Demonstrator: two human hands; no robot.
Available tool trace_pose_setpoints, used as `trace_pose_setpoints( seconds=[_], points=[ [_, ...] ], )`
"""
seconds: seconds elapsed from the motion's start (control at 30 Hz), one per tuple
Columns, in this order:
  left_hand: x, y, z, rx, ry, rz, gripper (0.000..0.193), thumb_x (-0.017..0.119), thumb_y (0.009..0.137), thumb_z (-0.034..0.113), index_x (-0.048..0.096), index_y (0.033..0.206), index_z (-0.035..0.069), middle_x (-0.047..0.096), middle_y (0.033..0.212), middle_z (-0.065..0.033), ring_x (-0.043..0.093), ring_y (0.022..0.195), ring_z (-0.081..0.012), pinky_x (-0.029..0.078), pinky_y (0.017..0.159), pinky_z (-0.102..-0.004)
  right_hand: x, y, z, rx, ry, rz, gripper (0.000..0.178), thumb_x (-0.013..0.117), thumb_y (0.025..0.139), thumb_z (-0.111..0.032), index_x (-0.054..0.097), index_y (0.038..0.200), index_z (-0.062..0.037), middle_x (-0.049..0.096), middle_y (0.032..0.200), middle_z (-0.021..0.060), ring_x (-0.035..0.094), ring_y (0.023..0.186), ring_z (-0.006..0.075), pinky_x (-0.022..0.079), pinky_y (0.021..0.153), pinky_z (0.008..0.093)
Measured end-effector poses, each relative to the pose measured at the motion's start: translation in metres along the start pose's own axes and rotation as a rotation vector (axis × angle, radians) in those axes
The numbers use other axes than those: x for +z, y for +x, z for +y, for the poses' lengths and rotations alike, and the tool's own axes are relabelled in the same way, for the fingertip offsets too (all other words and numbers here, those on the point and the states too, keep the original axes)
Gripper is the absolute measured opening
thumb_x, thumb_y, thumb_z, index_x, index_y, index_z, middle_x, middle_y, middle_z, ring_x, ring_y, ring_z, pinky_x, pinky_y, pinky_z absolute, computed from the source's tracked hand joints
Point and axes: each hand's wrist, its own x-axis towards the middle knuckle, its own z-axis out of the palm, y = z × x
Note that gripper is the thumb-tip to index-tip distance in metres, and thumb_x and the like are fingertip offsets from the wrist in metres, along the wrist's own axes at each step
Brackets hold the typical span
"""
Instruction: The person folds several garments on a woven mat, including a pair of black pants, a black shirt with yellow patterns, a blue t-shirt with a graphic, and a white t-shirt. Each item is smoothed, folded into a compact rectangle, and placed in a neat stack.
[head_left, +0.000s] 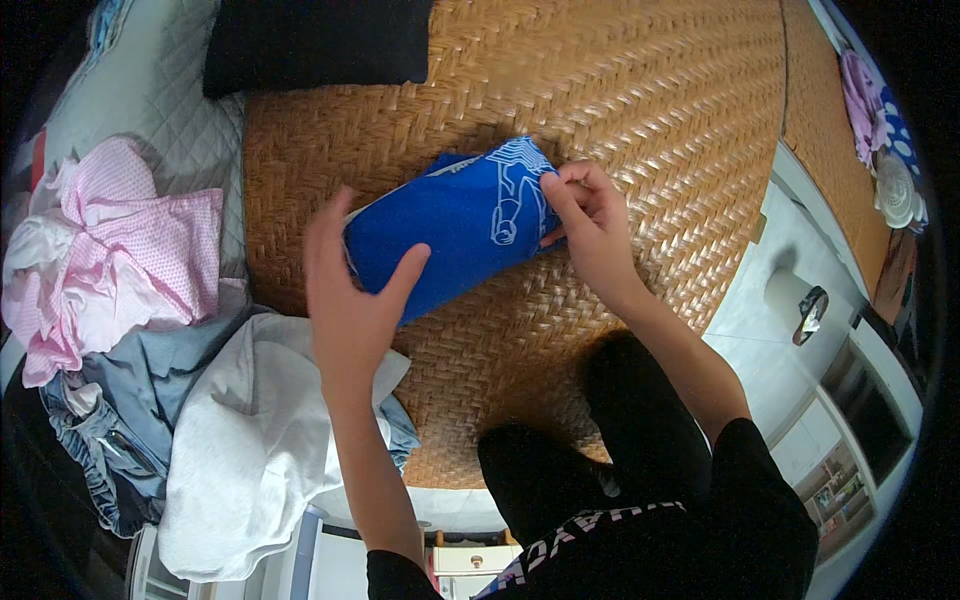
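A blue folded garment with a white line print lies on the woven mat in front of me, folded into a thick, slanting bundle. My right hand pinches its right end between thumb and fingers, beside the print. At the left end is my left hand, thumb and fingers spread apart. Its thumb reaches over the blue cloth, and its fingers stand along the outer edge. Whether the left fingers touch the cloth is hard to tell.
Left of the mat lie a pink checked garment, blue-grey jeans-like clothing and a pale grey garment. A black folded cloth sits at the far edge. Beyond the mat's right side stands a white cylinder.
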Motion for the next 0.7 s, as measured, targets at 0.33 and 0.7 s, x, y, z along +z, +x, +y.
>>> trace_pose_setpoints(
  seconds=[0.33, 0.7],
  points=[
    [-0.015, -0.015, -0.011, 0.251, 0.289, -0.219, 0.035, 0.081, 0.065, 0.016, 0.059, 0.091, 0.008, 0.054, 0.122, -0.0103, 0.048, 0.114, -0.0318, 0.042, 0.093, -0.0445, -0.040, -0.017, -0.013, -0.403, -0.690, -0.474, 0.035, 0.078, 0.067, -0.012, 0.066, 0.101, -0.0090, 0.070, 0.103, 0.0076, 0.065, 0.098, 0.0287, 0.049, 0.090, 0.0393],
    [0.058, -0.184, -0.055, 0.265, 0.405, -0.363, 0.042, 0.076, 0.059, 0.013, 0.061, 0.098, 0.013, 0.060, 0.106, -0.0113, 0.054, 0.111, -0.0319, 0.035, 0.101, -0.0561, -0.095, -0.079, 0.042, -0.699, -1.335, -0.736, 0.039, 0.073, 0.069, -0.025, 0.069, 0.108, -0.0177, 0.059, 0.097, 0.0001, 0.058, 0.098, 0.0209, 0.040, 0.099, 0.0491]
  ],
)
